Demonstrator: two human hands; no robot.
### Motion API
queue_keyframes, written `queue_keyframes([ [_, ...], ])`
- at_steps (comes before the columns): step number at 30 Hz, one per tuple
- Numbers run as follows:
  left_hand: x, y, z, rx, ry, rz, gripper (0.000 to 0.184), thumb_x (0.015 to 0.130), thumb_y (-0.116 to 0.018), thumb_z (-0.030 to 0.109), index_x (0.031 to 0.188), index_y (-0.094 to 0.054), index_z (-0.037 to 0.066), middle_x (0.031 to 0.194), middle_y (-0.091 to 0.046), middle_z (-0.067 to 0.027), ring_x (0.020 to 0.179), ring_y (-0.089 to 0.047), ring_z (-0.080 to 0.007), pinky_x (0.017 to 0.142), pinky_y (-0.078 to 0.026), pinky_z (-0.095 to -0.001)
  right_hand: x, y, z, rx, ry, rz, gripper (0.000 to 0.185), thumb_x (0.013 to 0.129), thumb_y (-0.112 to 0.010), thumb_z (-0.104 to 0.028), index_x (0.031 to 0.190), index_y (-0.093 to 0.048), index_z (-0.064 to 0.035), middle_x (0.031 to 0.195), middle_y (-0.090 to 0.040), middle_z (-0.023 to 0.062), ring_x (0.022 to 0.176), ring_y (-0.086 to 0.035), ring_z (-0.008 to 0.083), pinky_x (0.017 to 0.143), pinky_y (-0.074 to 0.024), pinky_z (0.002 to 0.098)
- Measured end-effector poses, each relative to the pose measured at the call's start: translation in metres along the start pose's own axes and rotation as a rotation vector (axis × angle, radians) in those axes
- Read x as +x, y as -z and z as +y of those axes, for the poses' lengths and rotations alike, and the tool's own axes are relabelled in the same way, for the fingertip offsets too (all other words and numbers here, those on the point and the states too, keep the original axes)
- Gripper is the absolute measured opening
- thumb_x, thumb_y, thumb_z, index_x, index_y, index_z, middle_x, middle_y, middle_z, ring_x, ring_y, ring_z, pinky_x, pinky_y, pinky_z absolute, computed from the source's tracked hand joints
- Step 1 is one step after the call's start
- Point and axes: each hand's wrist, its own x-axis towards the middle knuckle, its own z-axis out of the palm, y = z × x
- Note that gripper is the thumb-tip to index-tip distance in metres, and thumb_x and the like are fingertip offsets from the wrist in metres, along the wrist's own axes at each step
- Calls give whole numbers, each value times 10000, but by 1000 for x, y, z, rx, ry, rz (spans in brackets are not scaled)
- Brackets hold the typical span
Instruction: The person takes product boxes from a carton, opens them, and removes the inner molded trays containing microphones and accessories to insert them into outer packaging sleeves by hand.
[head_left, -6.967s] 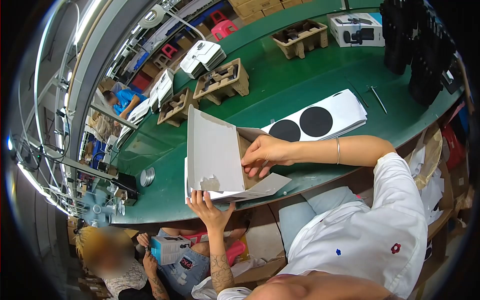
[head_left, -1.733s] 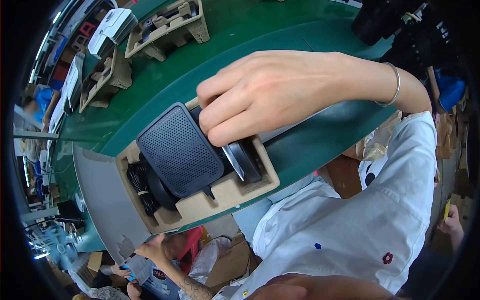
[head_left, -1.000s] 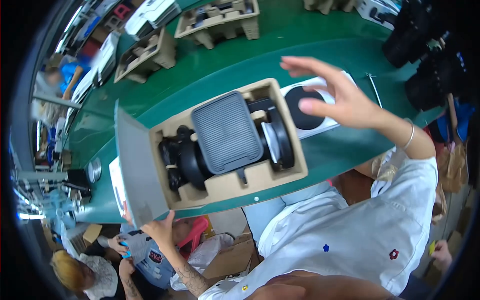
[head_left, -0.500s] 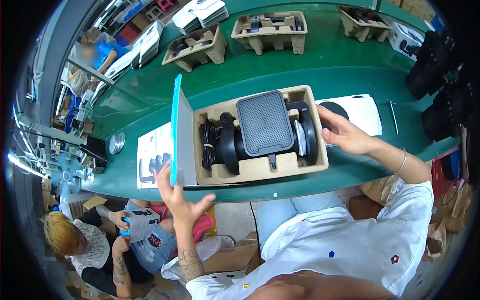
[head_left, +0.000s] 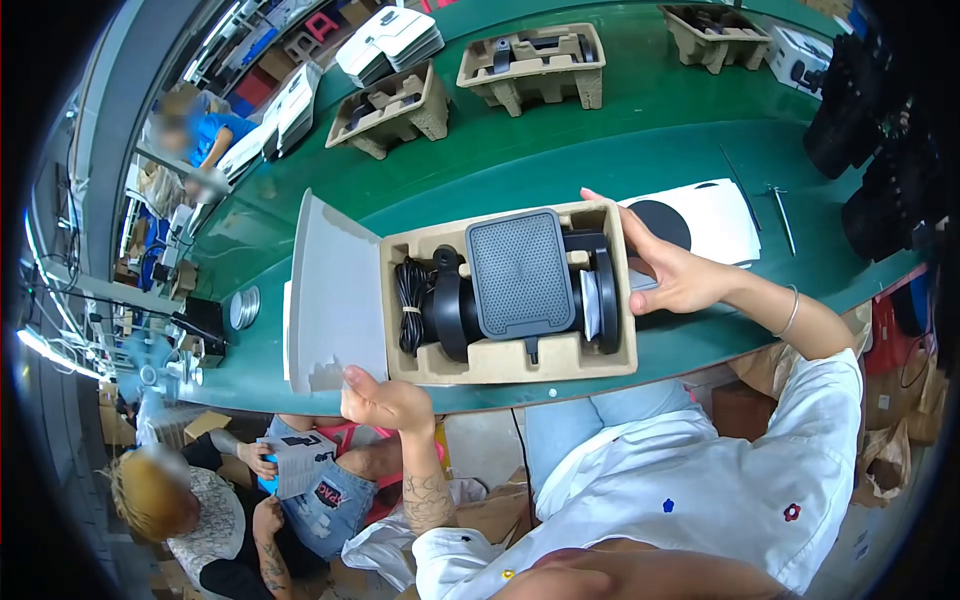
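A brown moulded-pulp tray (head_left: 480, 371) lies in a box whose grey-lined lid (head_left: 340, 290) is folded out to the left. Inside the tray sit a dark perforated rectangular pad (head_left: 522, 275), a bundled black cable (head_left: 411, 300), a curved black part (head_left: 450, 315) and a round black disc (head_left: 607, 300). My right hand (head_left: 680, 275) grips the tray's right end, its thumb on the near side and a finger along the far corner. At the lid's lower edge is my left hand (head_left: 392, 402), fingers loosely curled and apart; some of them are hidden.
Several filled pulp trays (head_left: 535, 68) stand at the back of the green table (head_left: 500, 160). Printed sheets (head_left: 720, 215) and a metal tool (head_left: 783, 220) lie right, near black equipment (head_left: 880, 210). A seated person (head_left: 215, 510) holds a box (head_left: 300, 460) at lower left.
The lid has swung from nearly upright to folded out leftward, showing its grey inside. My left hand has moved down and right, its fingers less spread. My right hand stays at the tray's right end.
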Motion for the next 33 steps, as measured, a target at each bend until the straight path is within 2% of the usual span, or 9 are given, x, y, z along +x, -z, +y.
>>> queue_keyframes([
  [3,0,0,2,128,-163,107,501,1013,-386,243,616,-377,-64,524,-410,-150,507,-335,-210,507,-256,-409,-4,-5,-4,78,-3,-37,1192,792,-759,-429,1513,127,-89,1571,50,166,1460,-16,325,1178,-83,454],
  [7,-22,24,-19,266,-50,186,494,1000,-414,354,815,-535,-88,709,-568,-138,635,-472,-202,603,-394,-409,-14,-31,6,44,98,31,1208,814,-748,-375,1484,211,-75,1570,86,184,1460,74,305,1173,-86,443],
  [9,-29,37,-34,288,28,307,384,958,-463,263,907,-593,-95,790,-613,-143,691,-524,-219,660,-447,-405,-17,-47,5,47,183,112,1145,796,-769,-311,1513,89,-65,1562,-7,190,1447,-52,332,1154,-146,454],
  [11,-30,39,-28,-12,188,468,418,972,-431,268,933,-612,-107,863,-622,-145,738,-543,-227,702,-456,-403,-16,-50,9,-166,343,173,1020,771,-786,-261,1521,-120,-73,1522,-143,201,1378,-200,363,1106,-227,493],
  [14,-24,38,-21,-344,262,626,517,999,-361,323,954,-616,-125,934,-622,-158,797,-549,-226,748,-455,-400,-15,-65,0,-126,408,254,919,767,-772,-218,1504,-227,-148,1439,-240,194,1340,-248,354,1069,-286,488],
  [18,-25,44,-21,-34,292,527,512,993,-364,317,967,-610,-131,942,-613,-158,838,-546,-226,768,-449,-413,-19,-75,-23,-70,295,263,834,772,-754,-182,1479,-310,-167,1386,-251,169,1304,-314,326,1054,-330,429],
  [20,-26,42,-20,-133,218,474,484,988,-382,297,960,-612,-129,903,-627,-166,804,-554,-234,740,-454,-406,-22,-75,-33,-55,230,268,804,771,-747,-161,1466,-343,-171,1355,-266,151,1282,-338,305,1053,-337,400],
  [26,-29,41,-16,358,47,256,635,993,-360,408,720,-598,-114,747,-620,-143,653,-518,-195,577,-420,-364,-31,-69,-55,-14,23,274,705,773,-718,-113,1418,-435,-152,1305,-291,124,1260,-350,274,1052,-338,374],
  [33,-30,50,-21,146,52,124,545,1011,-370,331,722,-550,-95,678,-559,-189,613,-481,-265,584,-390,-409,-32,-62,-67,121,-48,264,589,802,-676,5,1345,-461,-69,1277,-320,62,1263,-374,201,1019,-420,336],
])
